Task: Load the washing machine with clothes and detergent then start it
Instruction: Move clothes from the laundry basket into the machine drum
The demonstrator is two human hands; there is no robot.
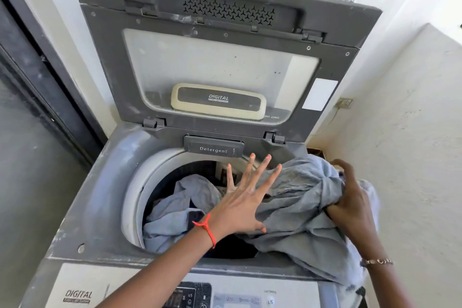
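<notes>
Over drum opening, right hand bunching grey garment; left hand spreading fingers flat; garment hiding drum's right rim, control panel cropped.

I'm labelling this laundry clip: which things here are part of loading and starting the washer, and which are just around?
Part of the job: grey garment, clothes in the drum, detergent drawer, open lid, control panel, left hand, right hand.

Just around: wall socket, dark door frame.
</notes>
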